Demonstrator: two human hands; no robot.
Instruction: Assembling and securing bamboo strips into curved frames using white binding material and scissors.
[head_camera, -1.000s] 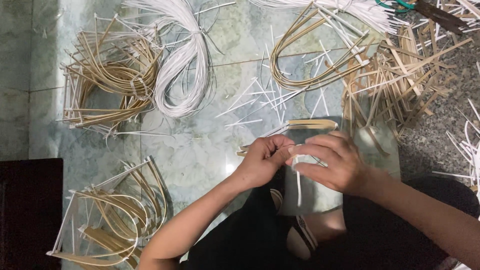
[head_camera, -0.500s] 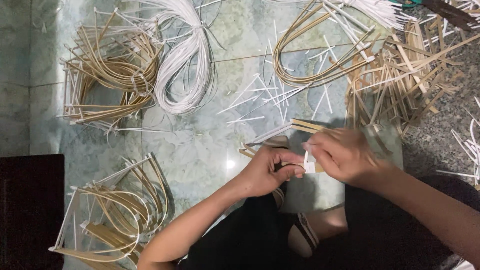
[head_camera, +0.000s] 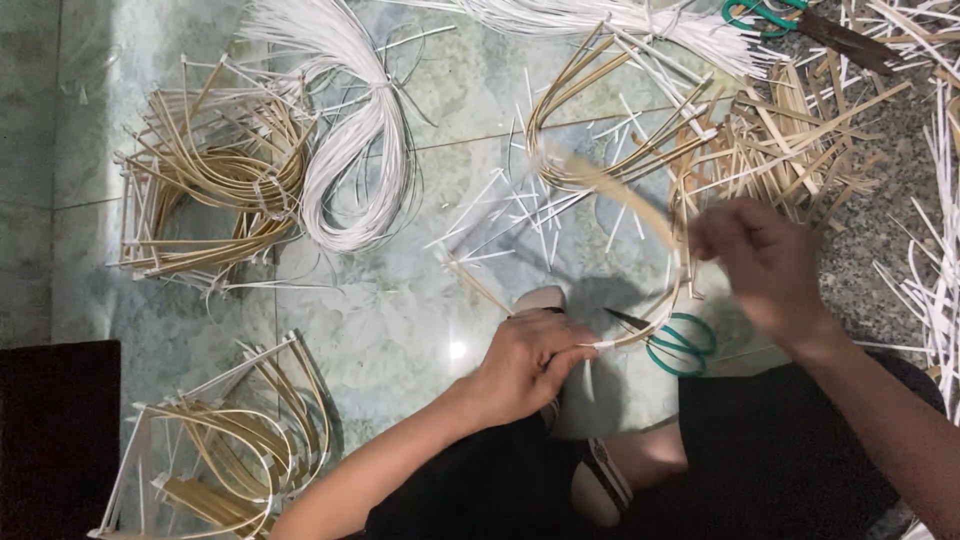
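Two hands share one bent bamboo strip (head_camera: 640, 215) at centre right: left hand (head_camera: 525, 365) pinches its lower white-taped end between thumb and fingers, while the blurred right hand (head_camera: 765, 260), fingers curled shut, grips the upper stretch, the strip arcing between them above green-handled scissors (head_camera: 680, 345).

Bare forearms, no sleeves; black clothing over lap; sandal with dark straps on foot.
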